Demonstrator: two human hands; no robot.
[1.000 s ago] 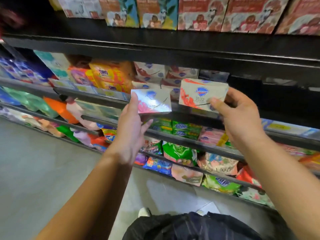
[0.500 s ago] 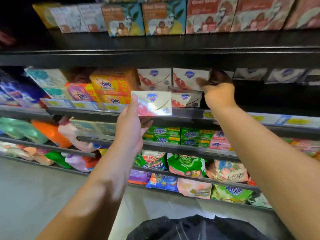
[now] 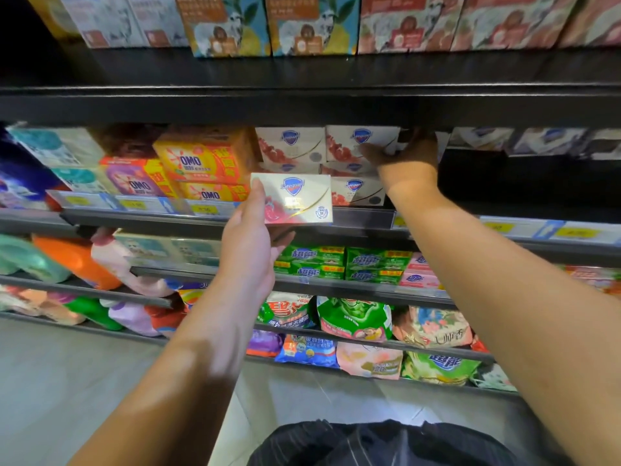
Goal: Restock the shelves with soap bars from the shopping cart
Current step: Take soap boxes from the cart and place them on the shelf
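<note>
Soap boxes handled at the shelf.
Left hand [image 3: 250, 243] grips a soap box [image 3: 291, 198], thumb and curled fingers round it, just before the shelf [image 3: 363, 219] edge; right hand [image 3: 406, 156] clasps the top stacked box [image 3: 356, 142] on that shelf.

We log the left grip [image 3: 250, 243] holding a loose soap box [image 3: 291, 199] upright before the shelf [image 3: 363, 219] edge, thumb along its left side. The right grip [image 3: 408, 156] reaches into the shelf and holds the top-row soap box [image 3: 361, 142], thumb across its front. OMO cartons [image 3: 201, 163] stand left of the soap stacks.
</note>
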